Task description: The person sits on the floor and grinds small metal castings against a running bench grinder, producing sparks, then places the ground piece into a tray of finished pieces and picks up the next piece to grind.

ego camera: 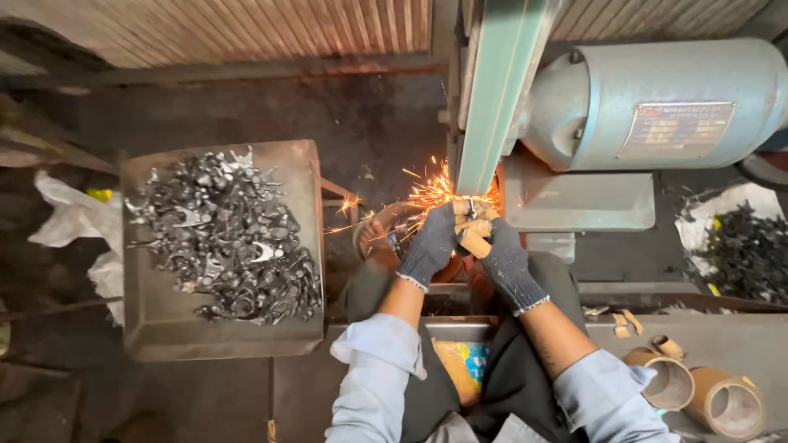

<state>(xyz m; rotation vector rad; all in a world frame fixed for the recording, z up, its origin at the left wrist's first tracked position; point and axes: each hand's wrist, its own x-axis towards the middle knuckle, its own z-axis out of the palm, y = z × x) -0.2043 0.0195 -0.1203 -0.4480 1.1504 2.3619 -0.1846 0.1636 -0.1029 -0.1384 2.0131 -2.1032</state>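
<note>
Dark knit gloves cover both hands: the left hand (430, 244) and right hand (502, 261) together clench a small metal piece (473, 207), tan-wrapped, pressed against the green grinding belt (492, 98), sparks (431, 190) flying. A tray (156, 328) of metal parts (226, 238) sits left.

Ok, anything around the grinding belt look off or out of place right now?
Sparks spray left from the belt toward a sandalled foot just below them. Both gloved hands, left hand and right hand, press a small piece there. The tray looks orderly.
</note>
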